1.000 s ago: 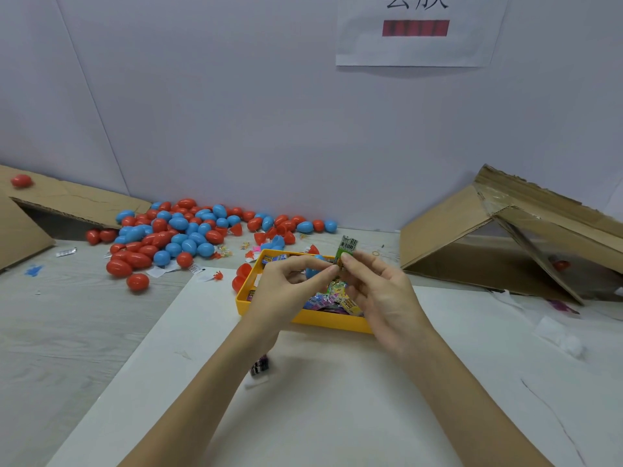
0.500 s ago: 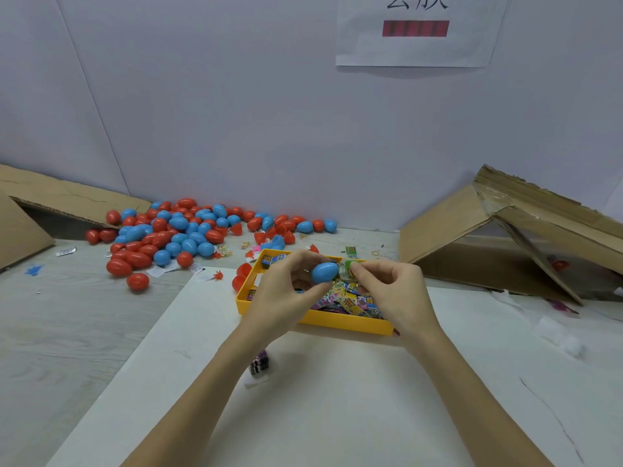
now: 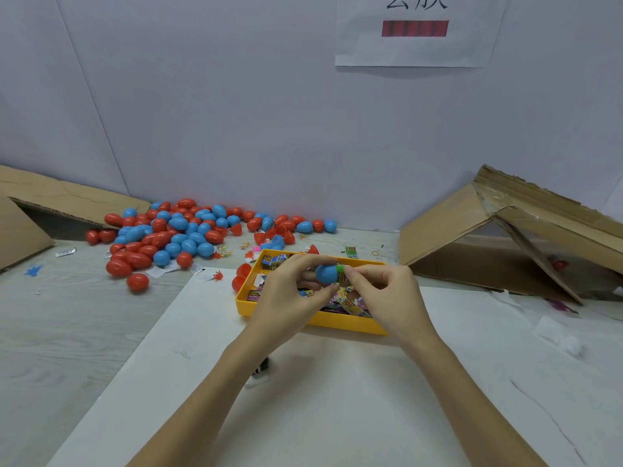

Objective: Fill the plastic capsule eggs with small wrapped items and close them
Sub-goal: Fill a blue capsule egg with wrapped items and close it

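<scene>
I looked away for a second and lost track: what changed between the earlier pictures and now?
The green wrapped item, earlier held upright between both hands, now goes into the blue egg half that the left hand holds; the right hand pinches it. The yellow tray and egg pile stayed put.

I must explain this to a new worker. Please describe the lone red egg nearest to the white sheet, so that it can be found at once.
Start at the pile of red and blue eggs by the back wall, left of the yellow tray. Move toward the camera to the pile's near edge. The red egg lies closed on the grey table, apart from the rest and touching none.
</scene>
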`<state>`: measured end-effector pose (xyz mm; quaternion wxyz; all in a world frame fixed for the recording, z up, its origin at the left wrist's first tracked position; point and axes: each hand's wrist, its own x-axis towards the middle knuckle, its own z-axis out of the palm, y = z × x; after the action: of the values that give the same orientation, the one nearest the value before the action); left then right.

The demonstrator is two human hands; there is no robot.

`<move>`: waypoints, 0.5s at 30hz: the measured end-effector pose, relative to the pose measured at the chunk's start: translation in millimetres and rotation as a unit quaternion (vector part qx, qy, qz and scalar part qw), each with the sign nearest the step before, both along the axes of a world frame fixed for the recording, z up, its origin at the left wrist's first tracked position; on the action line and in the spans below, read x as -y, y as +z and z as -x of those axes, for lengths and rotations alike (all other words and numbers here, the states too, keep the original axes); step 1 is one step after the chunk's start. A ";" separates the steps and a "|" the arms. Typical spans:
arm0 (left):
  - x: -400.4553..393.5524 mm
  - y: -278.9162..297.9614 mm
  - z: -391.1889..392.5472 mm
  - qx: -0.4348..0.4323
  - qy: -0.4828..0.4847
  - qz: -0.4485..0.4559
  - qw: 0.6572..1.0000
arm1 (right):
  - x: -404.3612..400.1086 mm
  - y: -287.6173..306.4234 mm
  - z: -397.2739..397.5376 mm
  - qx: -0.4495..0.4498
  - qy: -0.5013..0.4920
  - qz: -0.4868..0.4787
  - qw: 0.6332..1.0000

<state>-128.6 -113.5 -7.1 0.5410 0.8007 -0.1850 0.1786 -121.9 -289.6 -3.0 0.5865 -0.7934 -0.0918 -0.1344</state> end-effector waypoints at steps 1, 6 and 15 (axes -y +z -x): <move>0.7 1.0 0.4 -0.005 -0.006 0.018 1.000 | 0.1 0.7 0.3 -0.007 0.009 -0.015 1.000; 1.5 2.3 0.2 -0.008 -0.018 0.060 0.998 | -1.8 2.8 0.8 -0.057 0.050 -0.126 0.989; -1.1 3.0 -1.6 -0.021 -0.024 0.109 0.994 | -5.2 3.7 0.8 -0.040 0.018 -0.160 0.986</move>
<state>-127.0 -112.4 -4.1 0.6327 0.7361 -0.1725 0.1676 -122.8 -284.4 0.7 0.7112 -0.6926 -0.0597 -0.1048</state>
